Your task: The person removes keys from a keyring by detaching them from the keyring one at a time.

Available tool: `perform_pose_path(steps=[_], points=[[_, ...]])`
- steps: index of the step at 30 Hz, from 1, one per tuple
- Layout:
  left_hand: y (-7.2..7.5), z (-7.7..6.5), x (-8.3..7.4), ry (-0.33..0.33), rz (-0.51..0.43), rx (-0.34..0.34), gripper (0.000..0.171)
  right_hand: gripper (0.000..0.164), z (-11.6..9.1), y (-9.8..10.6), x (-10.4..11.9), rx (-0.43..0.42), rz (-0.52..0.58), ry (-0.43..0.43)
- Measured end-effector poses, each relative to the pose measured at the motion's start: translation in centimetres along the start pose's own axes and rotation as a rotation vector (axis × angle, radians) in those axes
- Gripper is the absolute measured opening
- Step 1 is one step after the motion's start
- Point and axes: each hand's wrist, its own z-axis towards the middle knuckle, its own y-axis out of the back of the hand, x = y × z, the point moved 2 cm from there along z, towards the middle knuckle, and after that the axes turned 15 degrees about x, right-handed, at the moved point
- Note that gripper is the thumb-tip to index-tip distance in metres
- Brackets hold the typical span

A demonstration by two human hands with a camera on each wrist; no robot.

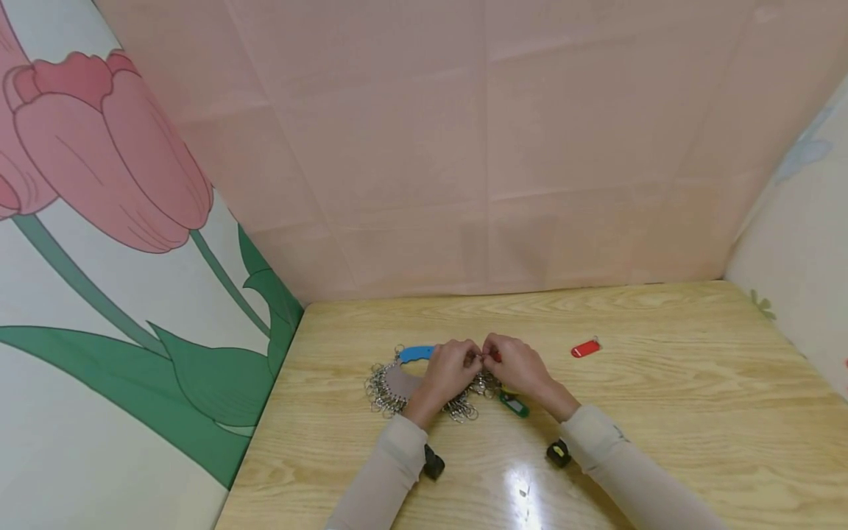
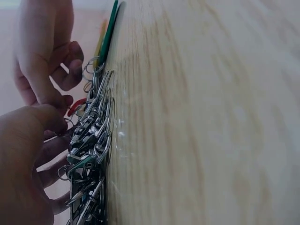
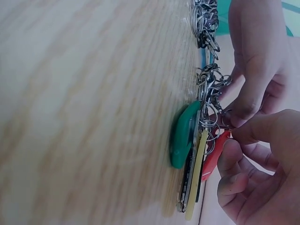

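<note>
A flat grey plate (image 1: pixel 400 383) with a blue grip (image 1: pixel 416 354) lies on the table, its edge hung with many small metal clips and split rings (image 2: pixel 86 145). My left hand (image 1: pixel 450 370) reaches over its right end and pinches a small split ring between thumb and forefinger. Fingertip to fingertip with it, my right hand (image 1: pixel 520 366) pinches the ring end of a red key tag (image 3: pixel 217 157). Beside that tag, a green key tag (image 3: pixel 184 136) and a yellow key tag (image 3: pixel 197 173) hang from rings at the plate's right end. Fingers partly hide the joined rings.
Another red key tag (image 1: pixel 586 348) lies apart on the wooden table (image 1: pixel 662 383), to the right. Black wrist-worn devices (image 1: pixel 559 453) show under both sleeves. A pink sheet (image 1: pixel 490 147) rises behind the table, with a tulip-printed wall (image 1: pixel 112 147) at left.
</note>
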Motion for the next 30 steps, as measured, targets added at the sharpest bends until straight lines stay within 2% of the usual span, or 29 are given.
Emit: perform_pose_path(steps=[9,16,30], points=[[-0.03,-0.12,0.18,0.010,-0.035,0.004,0.012,0.009,-0.14,-0.02,-0.02,-0.005,0.005,0.002],[0.28,-0.34,0.20,0.007,-0.071,0.013,0.014,0.005,-0.15,0.09,-0.01,-0.024,0.022,-0.021],[0.28,-0.34,0.35,0.004,-0.085,0.026,0.015,0.006,-0.16,0.17,0.04,-0.010,0.036,-0.037]])
